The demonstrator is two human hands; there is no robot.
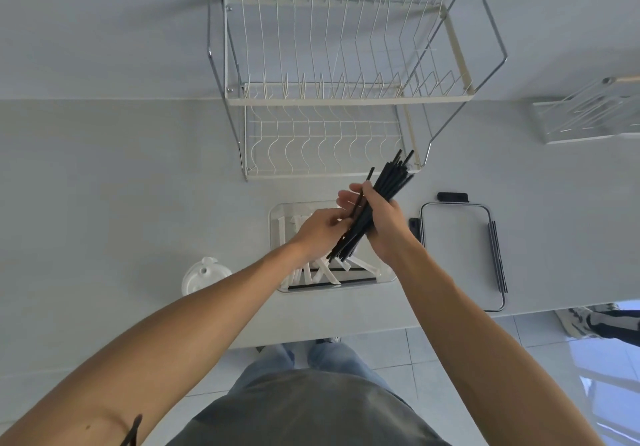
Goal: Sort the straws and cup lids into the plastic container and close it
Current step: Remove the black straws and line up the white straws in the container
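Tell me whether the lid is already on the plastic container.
No: the container lid lies flat on the counter to the right of the open plastic container.

From my remote feed: two-tier wire dish rack (332, 99) sits at back of white counter (121, 185), against wall. Clear acrylic rack (588, 116) far right, well apart. Tiled floor (398, 352) below counter edge; someone's sneakers (585, 321) at right.

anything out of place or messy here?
Mostly tidy. Two or three black straws lie on the detached lid right of the container, not inside. White straws in the container lie crisscrossed. Cup lids sit on the counter. No spills.
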